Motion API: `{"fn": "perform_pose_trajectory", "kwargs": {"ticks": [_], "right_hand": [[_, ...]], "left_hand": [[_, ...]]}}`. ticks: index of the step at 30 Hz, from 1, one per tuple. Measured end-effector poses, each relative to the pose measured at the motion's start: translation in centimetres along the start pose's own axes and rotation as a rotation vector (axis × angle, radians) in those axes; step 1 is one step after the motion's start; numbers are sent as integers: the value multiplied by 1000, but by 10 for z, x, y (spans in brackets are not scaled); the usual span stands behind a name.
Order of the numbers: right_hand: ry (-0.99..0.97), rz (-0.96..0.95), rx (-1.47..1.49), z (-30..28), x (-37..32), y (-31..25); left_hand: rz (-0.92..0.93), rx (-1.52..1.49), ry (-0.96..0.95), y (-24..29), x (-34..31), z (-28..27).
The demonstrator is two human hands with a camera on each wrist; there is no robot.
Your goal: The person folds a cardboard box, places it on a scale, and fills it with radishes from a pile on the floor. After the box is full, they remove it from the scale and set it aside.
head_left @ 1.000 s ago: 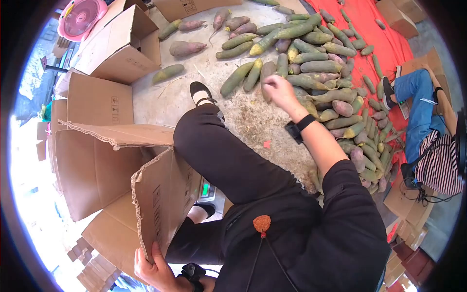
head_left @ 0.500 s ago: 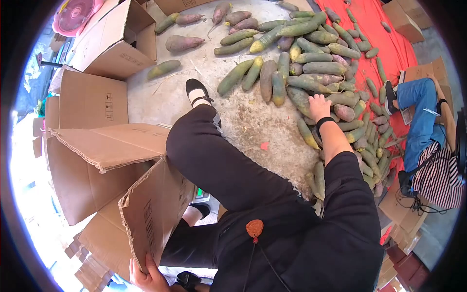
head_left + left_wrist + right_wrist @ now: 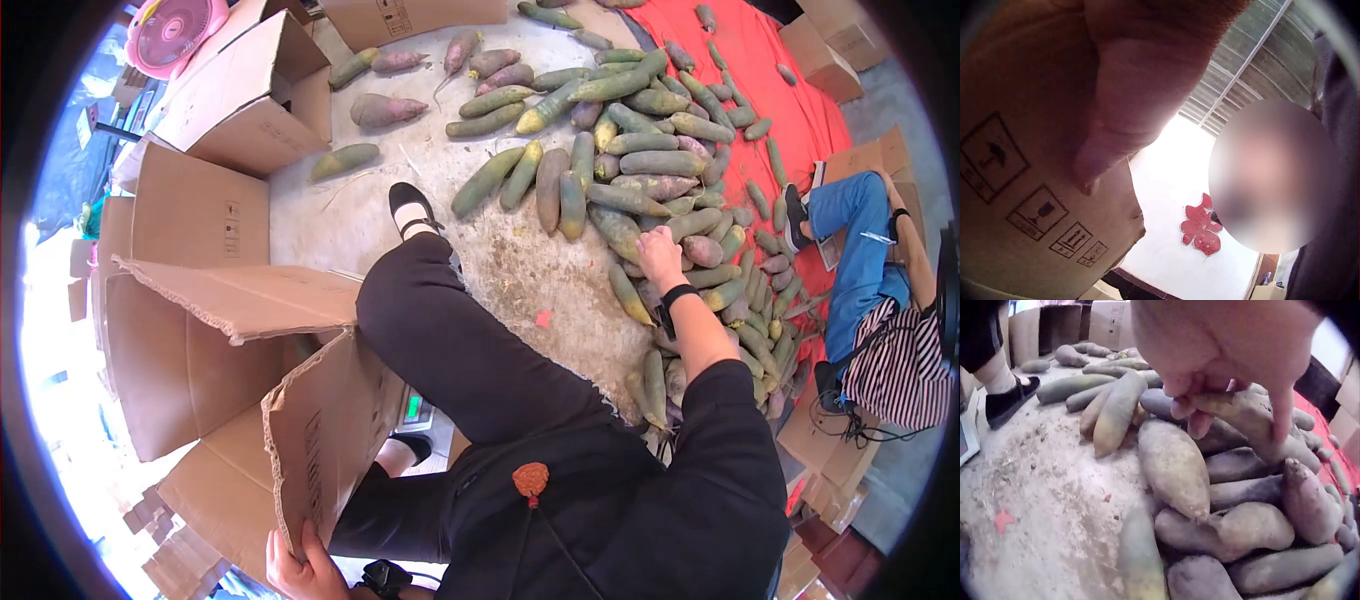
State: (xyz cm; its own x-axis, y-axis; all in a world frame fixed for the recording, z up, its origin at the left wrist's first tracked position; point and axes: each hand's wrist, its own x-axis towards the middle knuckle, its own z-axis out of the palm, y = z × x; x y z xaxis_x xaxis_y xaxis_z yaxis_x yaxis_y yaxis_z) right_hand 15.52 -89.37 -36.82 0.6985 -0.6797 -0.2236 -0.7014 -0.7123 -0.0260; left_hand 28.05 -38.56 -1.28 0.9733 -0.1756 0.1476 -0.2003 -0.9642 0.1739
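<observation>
In the head view my left hand grips the edge of an upright flap of an open cardboard box. Its thumb lies against the printed flap in the left wrist view. My right hand is over the near side of a big heap of green radishes. From the right wrist, its fingers and thumb curl round one long green radish lying on the heap. A fat pale radish and a purplish one lie close below that hand.
Digital scales show partly beside the box. Another open carton and a pink fan stand at upper left. A red sheet lies under the heap's far side. A person in jeans sits at right.
My right hand has moved from the heap's left edge rightward and nearer to me, onto another radish. A radish it covered before now shows at that edge. My left hand keeps its grip on the flap.
</observation>
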Motion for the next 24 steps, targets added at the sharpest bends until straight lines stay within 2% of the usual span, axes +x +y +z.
{"fn": "perform_pose_trajectory", "kwargs": {"ticks": [2, 3, 5, 6, 7, 9, 13, 17, 19, 24], "right_hand": [[186, -55, 207, -1, 7, -3], [193, -67, 211, -5, 12, -3], [500, -105, 348, -15, 21, -1], [440, -59, 669, -28, 24, 1], [557, 48, 937, -35, 23, -7], [494, 131, 1160, -63, 14, -22], [451, 12, 1393, -148, -16, -89], [365, -490, 1726, -236, -48, -153], [379, -779, 1792, -269, -62, -182], [251, -1467, 1875, -330, -81, -267]], "left_hand": [[21, 1, 14, -4, 0, 1], [47, 5, 19, -4, 0, 1], [23, -11, 33, 0, 0, 1], [6, -29, 36, 2, 0, 1], [-10, -26, 51, 1, 0, 1], [28, 6, -27, -4, -1, 0], [1, -47, 37, -4, -1, 3], [12, -45, 24, -2, 0, 1], [26, -42, 32, -5, -2, 3], [53, 25, 9, -7, -6, 4]]}}
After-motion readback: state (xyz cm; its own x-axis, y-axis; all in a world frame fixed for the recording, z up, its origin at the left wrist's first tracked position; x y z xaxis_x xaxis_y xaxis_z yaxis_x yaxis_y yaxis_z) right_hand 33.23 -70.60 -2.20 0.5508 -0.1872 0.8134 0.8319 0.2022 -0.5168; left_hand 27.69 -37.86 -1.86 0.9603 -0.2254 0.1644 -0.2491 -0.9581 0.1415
